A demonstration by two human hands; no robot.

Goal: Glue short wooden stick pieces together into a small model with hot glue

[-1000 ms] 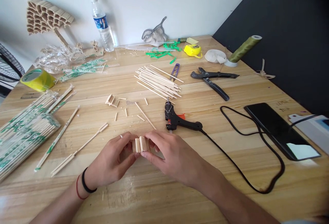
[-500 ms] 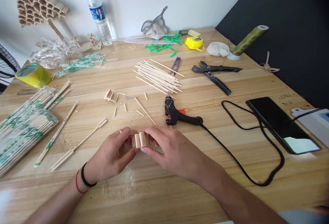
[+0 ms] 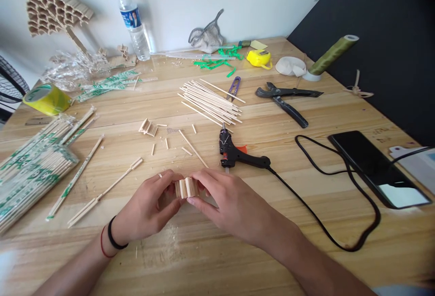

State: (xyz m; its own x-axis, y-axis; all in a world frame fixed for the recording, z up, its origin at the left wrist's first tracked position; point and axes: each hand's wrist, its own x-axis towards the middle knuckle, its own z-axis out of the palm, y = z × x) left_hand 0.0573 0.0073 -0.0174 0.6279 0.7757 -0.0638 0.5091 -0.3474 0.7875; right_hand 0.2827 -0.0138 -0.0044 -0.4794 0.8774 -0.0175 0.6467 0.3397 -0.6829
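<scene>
Both my hands meet low over the wooden table, pinching a small block of short glued wooden stick pieces between them. My left hand grips its left side with thumb and fingers closed; it has a ring and wrist bands. My right hand closes on the right side. Just beyond my right hand lies a black glue gun, with its black cord trailing right.
Loose bare sticks lie mid-table, with short cut pieces and wrapped chopsticks to the left. Black cutters, purple snips, a yellow tape measure, a green thread spool, a phone, a water bottle, a yellow tape roll.
My hands keep pinching the stick block in the same spot. Only the view has shifted slightly.
</scene>
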